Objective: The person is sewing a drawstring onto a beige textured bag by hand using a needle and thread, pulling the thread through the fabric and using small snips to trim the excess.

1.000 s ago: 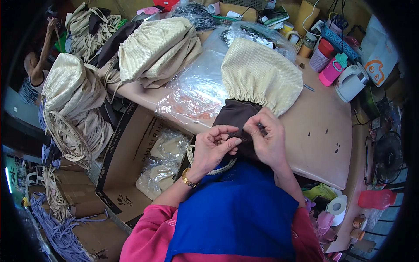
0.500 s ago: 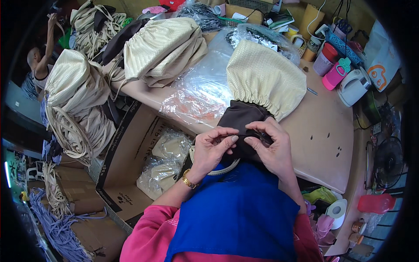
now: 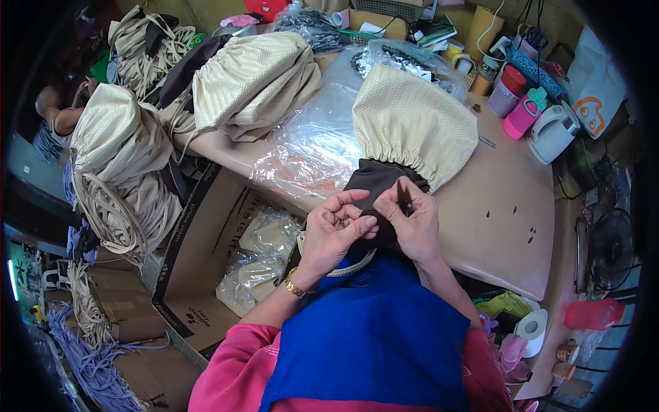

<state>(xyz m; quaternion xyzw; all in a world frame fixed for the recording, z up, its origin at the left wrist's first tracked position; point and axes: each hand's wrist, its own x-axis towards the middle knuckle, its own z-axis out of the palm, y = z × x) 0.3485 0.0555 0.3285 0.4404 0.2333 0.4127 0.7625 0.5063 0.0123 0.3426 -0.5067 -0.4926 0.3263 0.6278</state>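
Observation:
In front of me lies a cream woven bag [image 3: 416, 123] with a gathered edge. Its dark brown cloth lining [image 3: 376, 180] is drawn out toward my body. My left hand [image 3: 333, 226] pinches the lining's edge between thumb and forefinger. Just beside it, my right hand [image 3: 416, 223] is closed around a small dark pointed tool [image 3: 404, 198], whose exact kind I cannot make out. Its fingertips rest at the lining, close to my left thumb. A cream cord handle [image 3: 351, 269] curves below the hands, over my blue apron.
Clear plastic sheeting [image 3: 309, 151] lies left of the bag. More cream bags [image 3: 254, 79] are heaped further left. An open cardboard box [image 3: 199, 254] holds plastic-wrapped pieces. A pink bottle [image 3: 525, 113] and a white kettle [image 3: 555, 134] stand right. Another person [image 3: 58, 113] is at far left.
My right hand has turned and lifted slightly, so the dark tool now points up above its fingers. My left hand stays at the lining. The other person's raised arm has come down.

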